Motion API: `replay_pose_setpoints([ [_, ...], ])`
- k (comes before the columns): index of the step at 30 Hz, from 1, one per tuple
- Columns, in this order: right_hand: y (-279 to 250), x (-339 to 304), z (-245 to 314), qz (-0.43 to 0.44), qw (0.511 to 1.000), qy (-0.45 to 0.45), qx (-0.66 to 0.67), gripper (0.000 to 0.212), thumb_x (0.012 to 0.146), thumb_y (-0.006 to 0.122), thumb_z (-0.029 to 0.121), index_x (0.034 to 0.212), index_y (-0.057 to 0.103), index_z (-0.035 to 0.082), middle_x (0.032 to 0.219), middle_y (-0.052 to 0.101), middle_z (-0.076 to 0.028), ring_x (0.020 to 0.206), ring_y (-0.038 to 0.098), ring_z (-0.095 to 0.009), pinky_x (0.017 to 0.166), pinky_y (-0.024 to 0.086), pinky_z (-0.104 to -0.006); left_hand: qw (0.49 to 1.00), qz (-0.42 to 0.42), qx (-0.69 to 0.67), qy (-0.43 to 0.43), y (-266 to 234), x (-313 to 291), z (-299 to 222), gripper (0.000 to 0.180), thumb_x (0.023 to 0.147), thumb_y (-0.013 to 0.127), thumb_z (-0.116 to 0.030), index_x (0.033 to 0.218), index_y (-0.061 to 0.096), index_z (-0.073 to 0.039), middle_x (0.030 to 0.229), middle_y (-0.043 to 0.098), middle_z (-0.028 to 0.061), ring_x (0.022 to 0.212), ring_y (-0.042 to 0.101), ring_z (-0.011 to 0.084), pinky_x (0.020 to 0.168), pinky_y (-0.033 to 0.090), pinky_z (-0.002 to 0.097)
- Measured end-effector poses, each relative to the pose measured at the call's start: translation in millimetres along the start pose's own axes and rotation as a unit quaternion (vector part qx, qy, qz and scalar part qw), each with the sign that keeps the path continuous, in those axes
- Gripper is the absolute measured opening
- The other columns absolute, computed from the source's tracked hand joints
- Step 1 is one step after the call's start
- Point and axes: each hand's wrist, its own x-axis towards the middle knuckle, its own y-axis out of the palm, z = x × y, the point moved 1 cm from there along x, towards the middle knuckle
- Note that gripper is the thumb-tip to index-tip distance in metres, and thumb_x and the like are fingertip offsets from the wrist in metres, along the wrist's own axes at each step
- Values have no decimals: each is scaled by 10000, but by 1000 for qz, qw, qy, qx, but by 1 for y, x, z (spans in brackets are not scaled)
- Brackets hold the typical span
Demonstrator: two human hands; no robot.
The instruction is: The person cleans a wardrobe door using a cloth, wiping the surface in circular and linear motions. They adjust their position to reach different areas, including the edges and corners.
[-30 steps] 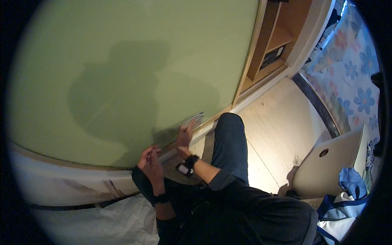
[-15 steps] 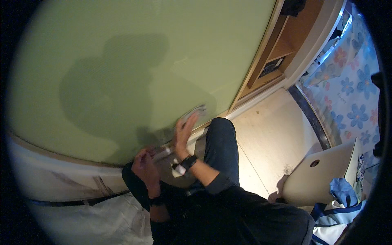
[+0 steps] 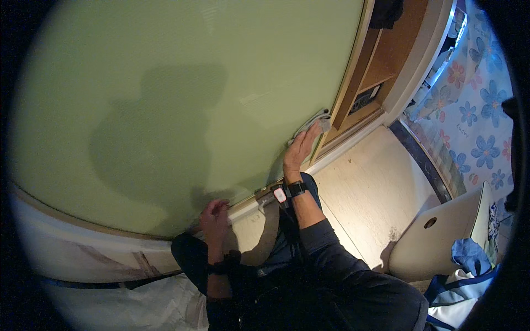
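Observation:
My right hand (image 3: 298,150) presses a folded grey cloth (image 3: 308,122) flat against a green sliding-door panel (image 3: 265,60), close to the panel's wooden side frame (image 3: 349,71). The fingers lie stretched along the cloth. Lower and to the left, my left hand (image 3: 214,218) is closed with curled fingers beside the panel's bottom edge. Whatever it may hold is hidden. Both wrists carry dark straps, and a small white device (image 3: 280,195) sits at the right one. My shadow falls across the panel.
An open wooden cabinet (image 3: 381,69) adjoins the panel on the right. Beyond the pale floor (image 3: 367,182) hangs a flower-patterned sheet (image 3: 477,118). A cream box-like piece with a round hole (image 3: 411,245) stands at lower right, next to blue and white fabric (image 3: 464,292). Whitish sheeting (image 3: 138,303) covers the lower left.
My right hand has slid the cloth up and to the right along the panel, to its wooden frame. My left hand has shifted slightly right and stays low.

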Motion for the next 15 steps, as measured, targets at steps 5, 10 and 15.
replay_pose_setpoints([
  [5,22,-68,51,44,996,-67,-36,573,988,406,151,1523,240,27,1594,57,-272,1482,42,-423,1190,99,-482,997,39,44,52,21,25,4,152,868,620,-52,988,686,16,903,713,108,851,667,159,779,517,288],
  [10,22,-91,69,113,959,-259,-11,606,941,477,109,1517,289,82,1561,79,-343,1449,36,-523,1146,126,-603,998,10,19,67,17,28,-6,123,882,637,-54,985,696,-24,909,709,80,837,659,153,775,516,290],
  [15,9,35,122,-6,970,-244,-7,574,948,479,131,1504,335,120,1599,157,-211,1466,88,-464,1175,103,-555,994,21,39,96,16,31,-18,126,888,654,-84,993,695,-27,894,710,68,816,659,141,762,525,295],
])
